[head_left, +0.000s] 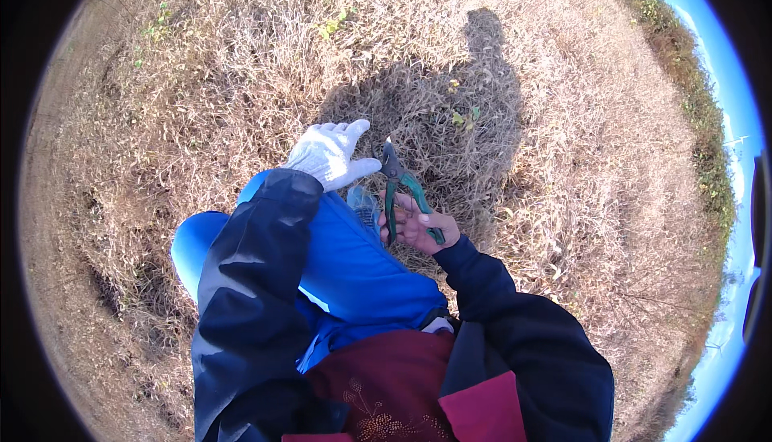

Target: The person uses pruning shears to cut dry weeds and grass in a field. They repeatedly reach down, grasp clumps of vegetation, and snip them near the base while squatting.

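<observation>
My left hand (pixel 332 153), in a white knit glove, is held out over the dry grass with its fingers apart and nothing in it. Its thumb points toward the blades of a pair of pruning shears (pixel 392 167). My bare right hand (pixel 417 225) holds the shears by their green handles, which are spread apart, with the blades pointing up and away from me. Just behind the handles, a shoe (pixel 363 205) shows below my bent leg in blue trousers (pixel 362 261).
Dry brown grass (pixel 241 80) covers the ground all around. A few green leaves (pixel 330 27) stand up in it, and more (pixel 467 117) lie within my shadow. Green bushes (pixel 693 86) line the right edge under blue sky.
</observation>
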The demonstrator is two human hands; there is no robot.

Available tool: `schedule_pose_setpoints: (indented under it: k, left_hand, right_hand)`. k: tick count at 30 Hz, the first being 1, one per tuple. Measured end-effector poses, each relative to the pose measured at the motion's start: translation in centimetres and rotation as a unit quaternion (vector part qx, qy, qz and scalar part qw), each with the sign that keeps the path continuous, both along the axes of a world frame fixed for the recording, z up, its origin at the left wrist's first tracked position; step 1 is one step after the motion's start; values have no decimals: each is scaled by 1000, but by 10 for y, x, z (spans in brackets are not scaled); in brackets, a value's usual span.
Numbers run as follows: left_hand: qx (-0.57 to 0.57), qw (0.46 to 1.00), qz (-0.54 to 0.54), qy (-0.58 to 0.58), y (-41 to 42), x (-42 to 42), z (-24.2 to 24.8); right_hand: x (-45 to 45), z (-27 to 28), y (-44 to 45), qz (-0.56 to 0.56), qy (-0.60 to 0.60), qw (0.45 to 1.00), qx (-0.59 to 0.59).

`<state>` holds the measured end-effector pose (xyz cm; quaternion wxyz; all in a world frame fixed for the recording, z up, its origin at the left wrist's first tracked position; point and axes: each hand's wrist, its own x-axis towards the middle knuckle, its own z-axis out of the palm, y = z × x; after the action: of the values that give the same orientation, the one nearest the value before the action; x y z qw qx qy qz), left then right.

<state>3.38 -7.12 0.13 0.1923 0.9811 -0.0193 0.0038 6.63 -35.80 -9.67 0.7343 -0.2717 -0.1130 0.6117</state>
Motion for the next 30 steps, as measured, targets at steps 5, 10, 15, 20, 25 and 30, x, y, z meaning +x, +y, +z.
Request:
schedule_pose_setpoints:
  k: [5,10,15,20,25,30]
  left_hand:
    - [69,997,20,18,2,2,-4]
    - [53,998,4,-26,3,-1,-18]
    - [52,998,0,33,5,4,-19]
    - [55,998,-13,1,5,6,-16]
    - [63,998,-12,20,6,9,-21]
    - [53,996,-2,65,9,13,-20]
  right_hand:
    - [8,-41,2,-47,-295,908,-292]
    - [24,-96,6,59,-536,513,-668]
    - [42,-116,24,93,-516,458,-718]
    - [60,-128,50,76,-474,456,-750]
    - [86,-132,65,67,-447,456,-766]
    - [113,-136,74,66,-448,475,-754]
